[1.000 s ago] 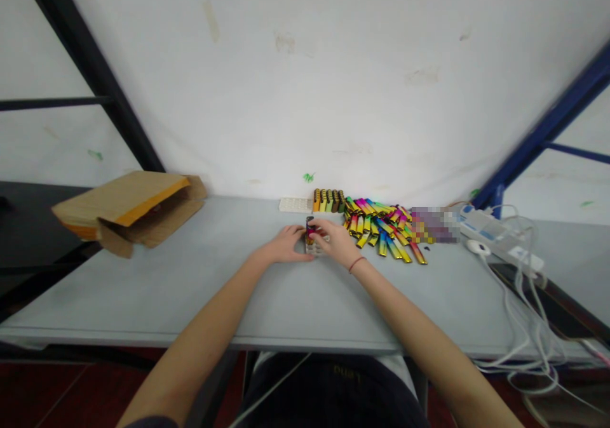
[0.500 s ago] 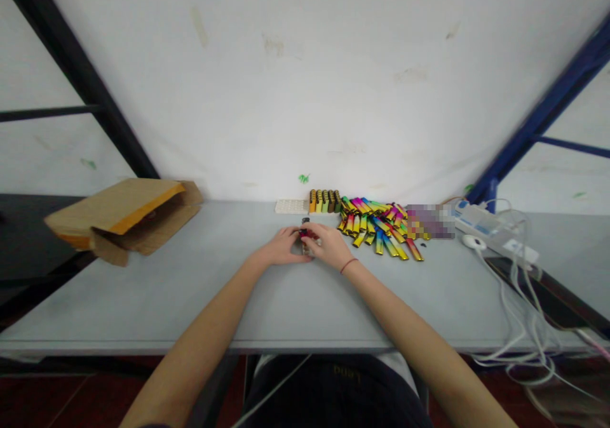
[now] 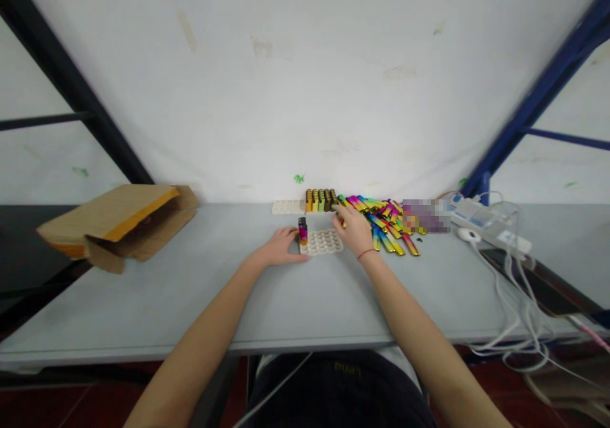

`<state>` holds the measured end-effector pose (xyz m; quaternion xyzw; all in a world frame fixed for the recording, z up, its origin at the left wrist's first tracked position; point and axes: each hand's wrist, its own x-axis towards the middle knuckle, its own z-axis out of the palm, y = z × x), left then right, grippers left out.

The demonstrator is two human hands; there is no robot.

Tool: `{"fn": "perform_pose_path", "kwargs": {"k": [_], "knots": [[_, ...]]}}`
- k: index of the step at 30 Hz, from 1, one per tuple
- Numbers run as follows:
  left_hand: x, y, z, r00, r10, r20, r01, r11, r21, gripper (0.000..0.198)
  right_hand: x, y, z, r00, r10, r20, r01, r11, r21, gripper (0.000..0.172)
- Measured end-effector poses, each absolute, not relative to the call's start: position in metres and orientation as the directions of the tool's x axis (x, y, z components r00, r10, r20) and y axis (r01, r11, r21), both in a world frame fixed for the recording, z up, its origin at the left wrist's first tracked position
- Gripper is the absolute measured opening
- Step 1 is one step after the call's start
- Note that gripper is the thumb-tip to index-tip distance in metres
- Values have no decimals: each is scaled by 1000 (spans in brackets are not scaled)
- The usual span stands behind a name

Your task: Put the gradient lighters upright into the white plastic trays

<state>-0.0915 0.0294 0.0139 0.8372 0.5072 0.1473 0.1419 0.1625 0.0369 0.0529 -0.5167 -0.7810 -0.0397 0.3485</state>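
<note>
A white tray with rows of holes lies on the table before me. Two lighters with black tops and a purple-to-orange sheen stand upright at its left end. My left hand is curved around that end, thumb along the near edge and fingers behind, gripping it. Beyond the tray's right side, my right hand is at the left edge of a heap of shiny multicoloured lighters. Its fingers look parted, and I see nothing held in them; the fingertips partly cover nearby lighters.
Against the wall stands a block of upright lighters, beside a second white tray. An open cardboard box lies at the left. To the right are a power strip, white cables and a dark flat object.
My right hand has left the upright lighters and moved right to the heap, uncovering the tray. My left hand stays at the tray's left end. The view has shifted slightly.
</note>
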Motion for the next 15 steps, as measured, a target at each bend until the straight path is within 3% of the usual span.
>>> {"fn": "perform_pose_path", "kwargs": {"k": [3,5,10,15], "knots": [[-92,29,15,443,892,93,810,-443,384,85,204,37,66,164,905,394,923,1,-385,30],[-92,29,15,449,888,97,808,-450,380,84,227,33,69,285,931,228,915,-194,-354,31],[-93,30,15,452,887,93,814,-453,363,85,238,23,64,268,960,78,941,-244,-236,34],[-93,32,13,457,884,97,819,-461,341,85,223,22,62,333,943,18,918,-319,-237,38]]}}
